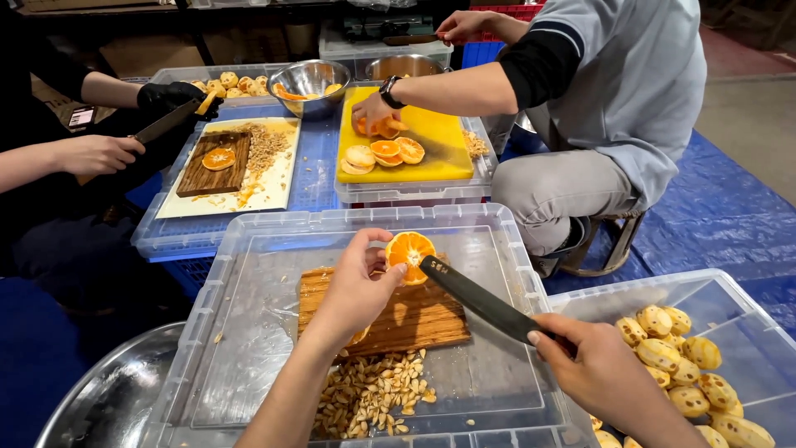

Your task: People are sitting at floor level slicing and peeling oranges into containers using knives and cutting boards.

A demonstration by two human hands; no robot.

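Observation:
My left hand (358, 286) holds a halved orange fruit (410, 253), cut face up, above a wooden cutting board (414, 319). My right hand (593, 365) grips a dark knife (477, 299) whose tip rests against the fruit's edge. The board lies on an upturned clear plastic lid (249, 315). A pile of pale seeds (369, 398) sits on the lid near the board's front edge.
A clear bin of peeled yellow fruits (688, 365) stands at my right. A metal bowl (108, 398) is at lower left. Across from me, one person works at a yellow board (444, 137); another in a black glove (166, 98) holds a knife by a wooden board (215, 162).

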